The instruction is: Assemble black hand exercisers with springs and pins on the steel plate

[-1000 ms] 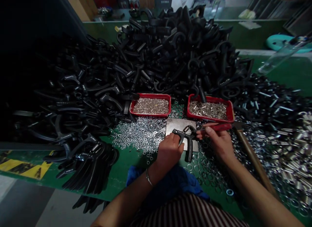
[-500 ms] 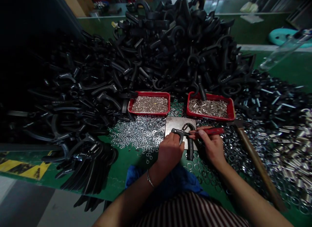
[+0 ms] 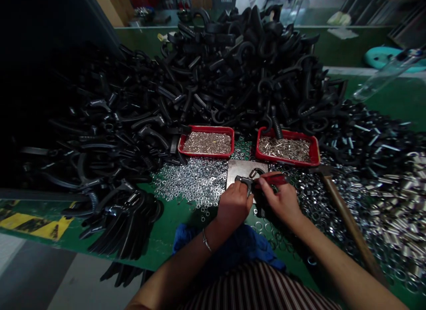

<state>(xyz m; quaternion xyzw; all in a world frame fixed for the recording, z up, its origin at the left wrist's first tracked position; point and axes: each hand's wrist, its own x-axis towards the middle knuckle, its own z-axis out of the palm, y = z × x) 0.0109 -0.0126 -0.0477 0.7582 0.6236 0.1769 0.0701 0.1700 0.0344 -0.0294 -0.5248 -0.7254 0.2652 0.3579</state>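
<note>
Over the metal plate (image 3: 238,167), my left hand (image 3: 234,203) grips a black curved part (image 3: 244,180). My right hand (image 3: 282,200) is closed on a red-handled tool (image 3: 276,180), whose working end meets the black part close to my left fingers. The tool's tip is too small and dark to make out. Behind the plate stand two red trays, the left one (image 3: 206,155) with tiny metal pieces and the right one (image 3: 286,160) with small pins. Many small metal rings (image 3: 189,179) lie left of the plate.
A large heap of black parts (image 3: 226,83) fills the back and left. On the right lie a hammer (image 3: 349,221), more rings and silver cylinders (image 3: 402,212). A clear bottle (image 3: 382,79) leans at the back right.
My right hand and the red-handled tool have moved left, closer to my left hand. The view has shifted slightly. My left hand still grips the black part.
</note>
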